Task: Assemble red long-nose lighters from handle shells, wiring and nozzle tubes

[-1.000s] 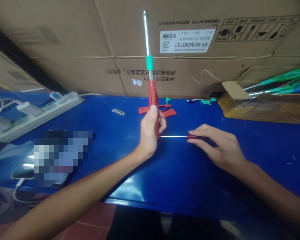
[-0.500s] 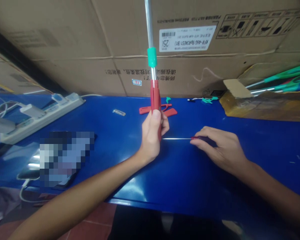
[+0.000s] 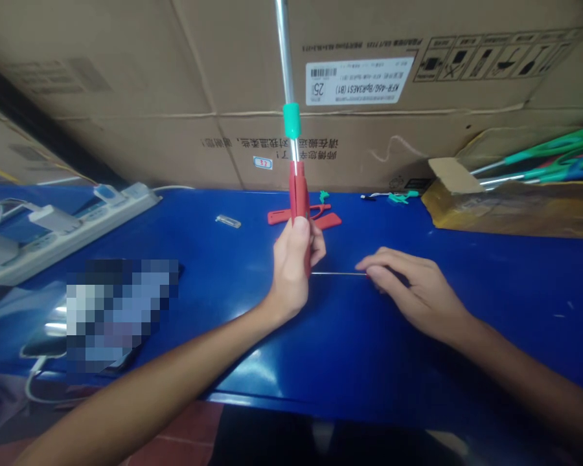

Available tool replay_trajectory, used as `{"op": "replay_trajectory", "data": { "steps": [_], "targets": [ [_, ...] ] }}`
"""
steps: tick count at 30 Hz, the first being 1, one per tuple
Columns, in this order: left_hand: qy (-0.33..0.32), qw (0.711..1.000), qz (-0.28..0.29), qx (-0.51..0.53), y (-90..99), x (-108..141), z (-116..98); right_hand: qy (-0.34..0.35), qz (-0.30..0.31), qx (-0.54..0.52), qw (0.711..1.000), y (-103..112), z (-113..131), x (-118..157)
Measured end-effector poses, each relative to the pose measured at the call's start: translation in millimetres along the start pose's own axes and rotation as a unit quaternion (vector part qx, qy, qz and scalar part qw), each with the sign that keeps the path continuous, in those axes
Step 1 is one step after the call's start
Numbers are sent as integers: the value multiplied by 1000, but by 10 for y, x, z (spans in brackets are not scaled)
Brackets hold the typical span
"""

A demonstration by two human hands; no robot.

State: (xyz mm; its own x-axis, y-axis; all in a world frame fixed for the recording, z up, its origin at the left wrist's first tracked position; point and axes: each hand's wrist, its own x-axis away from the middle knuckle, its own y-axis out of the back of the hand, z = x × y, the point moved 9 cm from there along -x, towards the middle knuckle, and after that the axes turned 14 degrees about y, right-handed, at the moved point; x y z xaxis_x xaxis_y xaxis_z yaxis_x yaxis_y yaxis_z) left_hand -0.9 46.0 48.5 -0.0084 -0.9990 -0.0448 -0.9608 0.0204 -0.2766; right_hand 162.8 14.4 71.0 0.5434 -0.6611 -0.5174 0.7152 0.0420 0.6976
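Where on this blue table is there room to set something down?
Bare tabletop shows between the right hand and the open carton, and between the pixelated things and the left hand. It's crowded at far left around the power strip, and behind the left hand, where red parts lie.

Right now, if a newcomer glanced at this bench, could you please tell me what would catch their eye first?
Probably the long red-handled tool with a silver metal tube and green sleeve, rising mid-picture in the left hand. To its right, the right hand holds a thin metal-shafted tool pointing sideways at its lower end. Behind stands a tall brown cardboard box with upside-down printing.
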Motion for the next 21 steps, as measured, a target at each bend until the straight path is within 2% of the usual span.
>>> {"op": "replay_trajectory", "data": {
  "steps": [3, 6, 9, 13, 16, 18, 21],
  "targets": [
    [3, 1000, -9, 10, 23, -10, -14, 29, -21, -51, 998, 17, 44, -5],
    [-2, 1000, -4, 18, 10, 4, -38, 61, -55, -27, 996, 97, 111, -7],
    [1, 1000, 9, 9, -30, 28, -42, 28, -28, -9, 999, 59, 77, -8],
    [3, 1000, 19, -7, -47, 37, -44, -42, -5, -69, 997, -24, -69, 16],
    [-8, 1000, 13, -1, -18, 23, -63, -19, -4, -96, 995, -38, -80, 8],
    [-10, 1000, 15, 0, -10, 9, -65, 9, -11, -84, 996, -17, -58, 4],
    [-16, 1000, 17, -1, -7, -10, -70, 21, -22, -1, 1000, 19, -50, 17]
  ]
}}
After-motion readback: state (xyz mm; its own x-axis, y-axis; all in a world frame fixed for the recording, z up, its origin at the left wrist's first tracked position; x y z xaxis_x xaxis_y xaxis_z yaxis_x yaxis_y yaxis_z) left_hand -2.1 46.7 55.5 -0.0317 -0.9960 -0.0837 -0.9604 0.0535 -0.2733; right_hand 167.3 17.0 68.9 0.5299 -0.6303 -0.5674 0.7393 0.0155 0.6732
